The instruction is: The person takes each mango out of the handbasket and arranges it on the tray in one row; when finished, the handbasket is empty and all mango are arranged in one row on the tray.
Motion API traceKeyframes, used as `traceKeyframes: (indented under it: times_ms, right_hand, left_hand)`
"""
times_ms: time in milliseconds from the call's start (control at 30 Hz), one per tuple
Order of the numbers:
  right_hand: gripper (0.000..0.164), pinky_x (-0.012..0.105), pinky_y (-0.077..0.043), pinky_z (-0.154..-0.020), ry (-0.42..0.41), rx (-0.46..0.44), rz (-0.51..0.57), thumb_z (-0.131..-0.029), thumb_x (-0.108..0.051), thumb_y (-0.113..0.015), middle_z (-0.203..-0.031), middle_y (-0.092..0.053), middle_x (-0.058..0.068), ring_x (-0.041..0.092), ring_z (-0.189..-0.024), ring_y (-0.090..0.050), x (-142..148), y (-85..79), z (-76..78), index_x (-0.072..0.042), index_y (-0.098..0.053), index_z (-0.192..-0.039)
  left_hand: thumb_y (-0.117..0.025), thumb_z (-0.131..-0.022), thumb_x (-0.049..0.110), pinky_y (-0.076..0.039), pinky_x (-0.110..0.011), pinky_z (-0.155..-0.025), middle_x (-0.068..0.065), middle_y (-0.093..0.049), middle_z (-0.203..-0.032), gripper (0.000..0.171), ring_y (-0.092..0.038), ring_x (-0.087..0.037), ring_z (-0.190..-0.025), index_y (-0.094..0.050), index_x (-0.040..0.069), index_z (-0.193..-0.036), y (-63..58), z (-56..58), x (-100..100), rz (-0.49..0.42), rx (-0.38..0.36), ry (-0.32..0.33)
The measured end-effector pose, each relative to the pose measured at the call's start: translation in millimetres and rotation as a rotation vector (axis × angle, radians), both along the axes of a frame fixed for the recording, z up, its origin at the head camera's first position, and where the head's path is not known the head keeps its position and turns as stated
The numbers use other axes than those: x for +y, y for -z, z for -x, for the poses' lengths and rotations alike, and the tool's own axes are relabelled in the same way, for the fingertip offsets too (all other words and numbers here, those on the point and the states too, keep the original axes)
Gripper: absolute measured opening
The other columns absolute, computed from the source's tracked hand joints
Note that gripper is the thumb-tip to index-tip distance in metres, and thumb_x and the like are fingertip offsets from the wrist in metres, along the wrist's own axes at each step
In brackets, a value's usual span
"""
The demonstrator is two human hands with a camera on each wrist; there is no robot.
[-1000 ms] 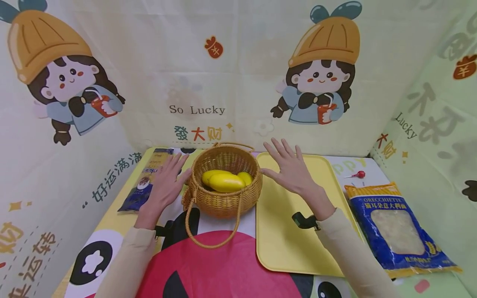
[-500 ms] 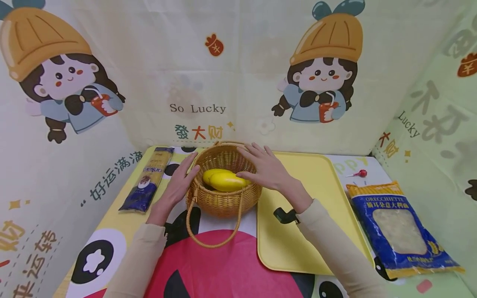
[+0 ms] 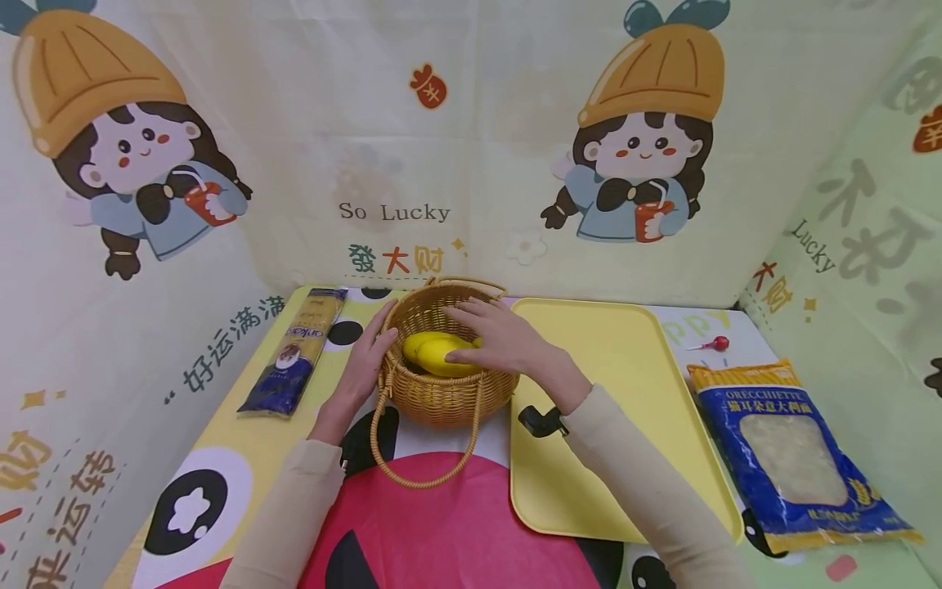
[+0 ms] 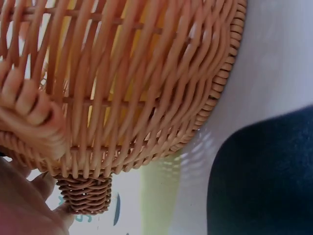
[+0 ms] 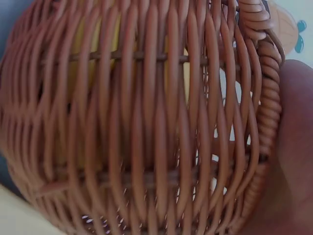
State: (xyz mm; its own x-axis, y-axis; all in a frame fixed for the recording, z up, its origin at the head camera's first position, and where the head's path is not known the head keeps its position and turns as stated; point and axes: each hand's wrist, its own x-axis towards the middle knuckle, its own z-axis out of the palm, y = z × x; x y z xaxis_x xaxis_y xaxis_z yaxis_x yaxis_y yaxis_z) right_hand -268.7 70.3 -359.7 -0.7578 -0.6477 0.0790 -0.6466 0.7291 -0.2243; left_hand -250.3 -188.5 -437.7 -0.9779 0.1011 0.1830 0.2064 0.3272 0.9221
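Observation:
A round wicker basket (image 3: 441, 401) holds several smooth yellow fruits (image 3: 441, 353) that look like mangoes. Along the basket's left rim rests my left hand (image 3: 359, 368), its fingers fairly straight and its thumb by the edge. My right hand (image 3: 508, 337) reaches over the right rim into the opening, fingers extended, thumb over the fruit. Whether the thumb touches the fruit I cannot tell. In the left wrist view, fingers (image 4: 44, 186) lie close to the wickerwork (image 4: 122, 88). The right wrist view shows yellow through the basket's weave (image 5: 156, 112), with part of my right hand (image 5: 293, 147) past the rim.
A yellow tray (image 3: 625, 343) lies right of the basket. Further right are a blue pasta bag (image 3: 795, 458) and a red lollipop (image 3: 717, 343). A long pasta packet (image 3: 294, 352) lies at left. One basket handle (image 3: 427, 484) hangs toward the front.
Both hands have moved inward to the basket. The right hand came left from above the tray into the opening; the left came right to the rim. The basket has stayed in place.

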Motion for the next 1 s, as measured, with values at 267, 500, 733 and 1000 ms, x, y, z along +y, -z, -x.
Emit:
traceKeyframes:
  times_ms: [267, 500, 733, 1000]
  right_hand:
    - [0.077, 0.046, -0.033, -0.118, -0.022, -0.138, -0.049, -0.089, -0.056, -0.063, -0.159, -0.041, 0.003, 0.026, -0.146, -0.038, -10.7, -2.2, 4.4, -0.030, -0.034, -0.156]
    - [0.076, 0.050, -0.038, -0.114, -0.022, -0.195, -0.085, -0.088, -0.048, -0.068, -0.157, -0.043, 0.000, 0.026, -0.144, -0.041, -18.5, -2.1, 7.3, -0.031, -0.036, -0.155]
    - [0.077, 0.048, -0.039, -0.113, -0.044, -0.227, -0.107, -0.086, -0.045, -0.071, -0.154, -0.047, -0.001, 0.024, -0.142, -0.045, -23.2, -1.6, 8.8, -0.033, -0.037, -0.154]
    - [0.070, 0.042, -0.041, -0.112, -0.080, -0.231, -0.115, -0.088, -0.040, -0.070, -0.150, -0.051, -0.004, 0.019, -0.135, -0.049, -26.5, 4.5, 12.2, -0.033, -0.042, -0.152]
  left_hand:
    - [-0.036, -0.106, 0.031, -0.024, -0.055, -0.121, 0.006, -0.026, -0.165, 0.052, -0.025, -0.024, -0.152, -0.027, 0.038, -0.157, 1.1, 0.9, 4.5, 0.005, 0.027, -0.028]
    - [-0.036, -0.106, 0.024, -0.025, -0.053, -0.121, 0.002, -0.025, -0.165, 0.053, -0.025, -0.026, -0.151, -0.027, 0.032, -0.158, -5.5, -0.8, 5.6, -0.025, -0.017, -0.012]
    - [-0.036, -0.105, 0.017, -0.027, -0.053, -0.120, -0.005, -0.027, -0.164, 0.055, -0.028, -0.029, -0.150, -0.028, 0.020, -0.159, -29.7, -17.7, 13.0, -0.011, 0.003, -0.013]
    - [-0.036, -0.104, 0.017, -0.027, -0.054, -0.120, -0.003, -0.026, -0.165, 0.055, -0.026, -0.029, -0.152, -0.028, 0.024, -0.158, -26.3, -15.7, 11.8, -0.019, 0.044, 0.002]
